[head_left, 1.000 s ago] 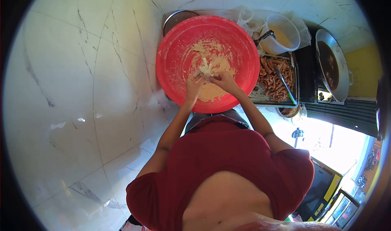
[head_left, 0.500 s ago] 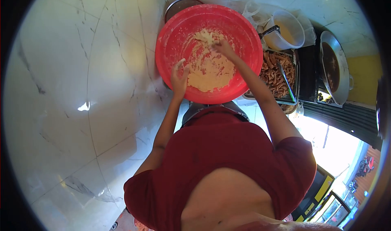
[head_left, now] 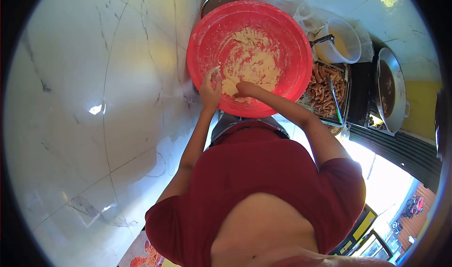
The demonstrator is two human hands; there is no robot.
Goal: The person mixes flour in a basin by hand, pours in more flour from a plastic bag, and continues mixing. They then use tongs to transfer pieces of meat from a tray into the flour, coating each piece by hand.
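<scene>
A large red basin (head_left: 294, 41) holds pale yellow, crumbly flour (head_left: 259, 69) spread over its bottom. My left hand (head_left: 210, 90) is at the basin's left inner side, flour on its fingertips, thumb and fingers apart and nothing held. Low in the basin, close to its near side, my right hand (head_left: 244, 90) reaches into the flour. Its fingers point down and are hidden, so their grip does not show.
Right of the basin, a tray of brown fried strips (head_left: 322, 90) has tongs (head_left: 335, 97) lying across it. Behind it stands a clear plastic bucket (head_left: 351, 46) with yellowish contents. Farther right is a wide pan (head_left: 398, 83) of dark liquid. A marbled tile wall (head_left: 70, 126) fills the left.
My right hand has moved from the far part of the basin toward the near side, closer to my left hand. The flour is spread differently. The view has shifted slightly.
</scene>
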